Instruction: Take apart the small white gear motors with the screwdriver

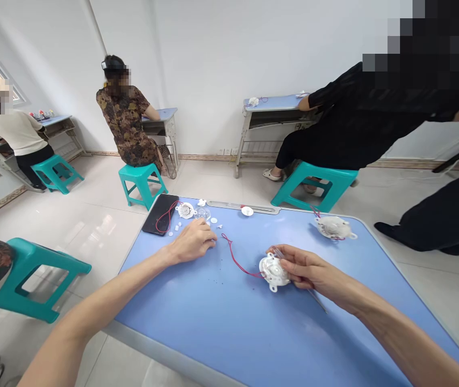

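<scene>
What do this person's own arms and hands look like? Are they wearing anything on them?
The left arm and right arm are bare, with no sleeve in view. The left hand and right hand wear no gloves, and no watch, bracelet or ring shows.

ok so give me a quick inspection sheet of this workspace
surface: blue table top, dark specks on it
job's things: white plastic housing held; second housing further right
clutter: black smartphone, small white plastic parts
grippers: right hand grips the housing and a thin metal tool; left hand beside the small parts, hold unclear
cables: red wire runs from the held housing; another crosses the phone
surroundings: seated co-workers on teal stools
</scene>
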The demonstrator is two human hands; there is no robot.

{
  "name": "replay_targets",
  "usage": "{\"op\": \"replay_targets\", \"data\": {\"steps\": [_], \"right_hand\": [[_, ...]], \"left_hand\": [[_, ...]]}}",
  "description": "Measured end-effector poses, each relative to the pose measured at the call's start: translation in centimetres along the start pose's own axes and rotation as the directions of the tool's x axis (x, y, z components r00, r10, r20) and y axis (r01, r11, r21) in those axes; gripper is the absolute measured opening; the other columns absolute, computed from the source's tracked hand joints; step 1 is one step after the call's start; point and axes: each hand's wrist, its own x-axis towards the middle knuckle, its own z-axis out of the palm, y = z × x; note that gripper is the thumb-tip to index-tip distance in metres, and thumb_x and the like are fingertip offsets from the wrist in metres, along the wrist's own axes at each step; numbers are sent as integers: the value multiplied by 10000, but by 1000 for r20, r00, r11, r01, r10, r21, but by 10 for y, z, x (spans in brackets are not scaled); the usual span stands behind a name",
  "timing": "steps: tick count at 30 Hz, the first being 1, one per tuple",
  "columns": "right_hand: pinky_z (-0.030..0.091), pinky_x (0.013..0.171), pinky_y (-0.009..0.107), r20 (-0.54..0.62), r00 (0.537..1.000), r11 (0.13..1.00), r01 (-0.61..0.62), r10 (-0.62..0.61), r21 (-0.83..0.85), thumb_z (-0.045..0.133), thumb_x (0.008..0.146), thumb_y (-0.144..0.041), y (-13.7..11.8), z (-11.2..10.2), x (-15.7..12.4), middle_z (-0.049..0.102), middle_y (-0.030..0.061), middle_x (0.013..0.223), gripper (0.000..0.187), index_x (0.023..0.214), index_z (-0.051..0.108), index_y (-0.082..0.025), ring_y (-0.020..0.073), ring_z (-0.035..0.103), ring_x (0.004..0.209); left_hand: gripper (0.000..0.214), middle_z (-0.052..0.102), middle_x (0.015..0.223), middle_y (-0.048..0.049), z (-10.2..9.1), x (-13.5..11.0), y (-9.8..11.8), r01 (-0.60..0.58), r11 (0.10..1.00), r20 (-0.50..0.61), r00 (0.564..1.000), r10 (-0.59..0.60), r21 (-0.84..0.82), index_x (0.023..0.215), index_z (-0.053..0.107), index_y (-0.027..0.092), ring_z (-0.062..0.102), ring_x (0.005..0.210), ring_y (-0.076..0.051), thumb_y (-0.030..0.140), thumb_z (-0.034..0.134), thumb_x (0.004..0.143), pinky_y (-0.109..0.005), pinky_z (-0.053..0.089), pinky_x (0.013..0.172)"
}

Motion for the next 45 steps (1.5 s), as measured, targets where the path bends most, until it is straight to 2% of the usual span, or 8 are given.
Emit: {"op": "replay_targets", "data": {"steps": [5, 10, 14, 19, 25, 29, 36, 45], "right_hand": [[213, 499, 236, 20, 1000, 1000, 12, -12, 9, 705, 768, -633, 2, -2, 0, 463, -8, 804, 545, 1126, 634, -228, 77, 266, 604], [197, 502, 239, 50, 999, 1000, 17, -18, 19, 685, 797, -621, 3, -3, 1, 444, -16, 803, 496, 1104, 629, -236, 78, 246, 606], [191, 511, 248, 46, 999, 1000, 19, -19, 11, 678, 794, -633, 1, -3, 0, 424, -18, 796, 503, 1101, 624, -238, 88, 235, 609], [206, 516, 253, 57, 998, 1000, 19, -19, -1, 658, 808, -638, 0, -3, -1, 437, -18, 791, 477, 1082, 628, -248, 96, 251, 608], [211, 508, 246, 41, 999, 1000, 18, -18, 12, 679, 799, -621, 2, -4, 0, 441, -15, 802, 492, 1122, 629, -253, 91, 261, 612], [204, 515, 250, 56, 998, 1000, 24, -24, 9, 664, 818, -616, 0, -3, -1, 442, -18, 809, 455, 1085, 630, -250, 91, 263, 615], [197, 520, 258, 48, 999, 1000, 17, -16, -9, 665, 791, -655, -1, -3, -2, 459, -14, 811, 501, 1073, 622, -243, 96, 256, 602], [203, 511, 254, 41, 999, 1000, 16, -16, 6, 666, 799, -641, 1, -4, -1, 452, -13, 807, 495, 1097, 623, -249, 94, 257, 600]], "left_hand": [[95, 698, 849, -53, -5, 6, -5, 18, 1000, -52, 998, -19, -9, 931, 720, 174, 557, 891, -204, 177, 629, 901, -333, 459, 848], [150, 710, 894, -73, -14, 18, -22, 94, 984, -62, 994, -85, 155, 934, 715, 170, 554, 898, -218, 136, 570, 919, -365, 441, 821], [202, 692, 883, -90, -13, 24, -28, 95, 970, -27, 995, -91, 223, 935, 721, 163, 541, 923, -233, 117, 524, 928, -370, 437, 796], [213, 675, 876, -89, -9, 27, -27, 56, 980, -37, 998, -49, 189, 938, 720, 157, 515, 912, -230, 107, 513, 925, -352, 442, 808], [204, 654, 866, -94, -6, 28, -29, 57, 981, -2, 998, -58, 184, 912, 715, 153, 506, 913, -231, 94, 520, 918, -347, 434, 803], [188, 653, 855, -90, -1, 27, -30, 52, 986, -7, 999, -52, 156, 920, 713, 143, 499, 908, -225, 105, 529, 928, -338, 440, 828], [138, 668, 860, -91, 1, 28, -31, 59, 989, -18, 998, -57, 139, 933, 711, 135, 531, 909, -227, 99, 582, 901, -349, 454, 845], [164, 652, 822, -75, 4, 29, -29, 76, 994, -19, 997, -75, 79, 899, 705, 157, 562, 903, -224, 94, 553, 908, -359, 471, 835]]}}
